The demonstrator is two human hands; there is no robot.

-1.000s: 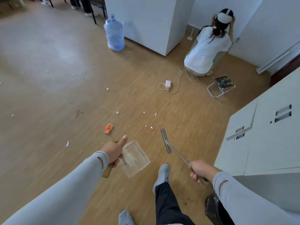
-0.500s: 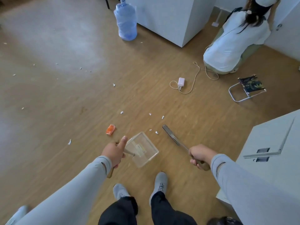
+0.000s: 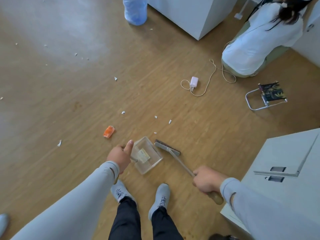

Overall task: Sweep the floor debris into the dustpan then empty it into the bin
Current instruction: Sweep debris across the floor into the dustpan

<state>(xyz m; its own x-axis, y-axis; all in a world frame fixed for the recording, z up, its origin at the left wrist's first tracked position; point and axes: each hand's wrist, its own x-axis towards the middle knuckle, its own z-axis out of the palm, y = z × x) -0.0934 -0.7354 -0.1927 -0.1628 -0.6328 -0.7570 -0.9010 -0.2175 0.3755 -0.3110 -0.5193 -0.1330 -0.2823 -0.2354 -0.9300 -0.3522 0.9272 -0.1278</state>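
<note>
Dustpan in my L hand, brush in my R, both low over the wood floor just ahead of my shoes.

My left hand (image 3: 121, 157) is wrapped round the dustpan (image 3: 146, 155) handle, thumb stuck out straight along it; the clear pan's long axis runs from my hand away to the upper right, though I can't tell whether its far edge touches the floor (image 3: 69, 104). My right hand (image 3: 207, 181) is fisted tight on the brush's wooden grip, w/ the shaft angling up-left from my fist to the brush (image 3: 167, 147) head, which lies crosswise just beside the pan's right edge, bristles on the far side. Paper scraps (image 3: 170, 121) lie just beyond the brush & an orange wrapper (image 3: 109, 131) sits left of the pan, apart from it. Another person (image 3: 259, 40) crouches at the far right by a white cabinet (image 3: 199, 16).
</note>
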